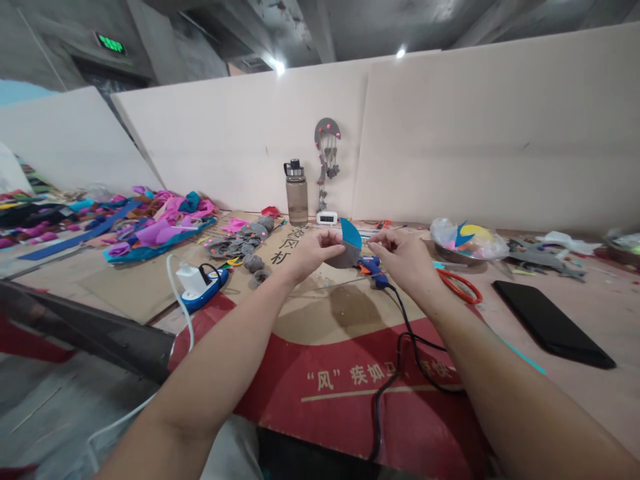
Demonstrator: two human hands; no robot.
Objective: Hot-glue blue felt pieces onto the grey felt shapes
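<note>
My left hand (313, 253) pinches a rounded felt piece (345, 257) at its left edge, holding it above the cardboard. The felt is grey below, with a teal blue section at its upper right. Close to its right side, my right hand (404, 257) has thumb and forefinger drawn together. Anything between those fingertips is too small to make out. Below and between the hands lies a blue glue gun (374, 272) with an orange part, its black cable running toward me. Part of the gun is hidden by my right hand.
Left of my arms stand a blue power strip (213, 287) and grey yarn balls (253, 261). A water bottle (297, 197) and small white clock (327, 218) are behind. To the right are orange-handled scissors (463, 287), a bowl of scraps (465, 248) and a black phone (550, 323).
</note>
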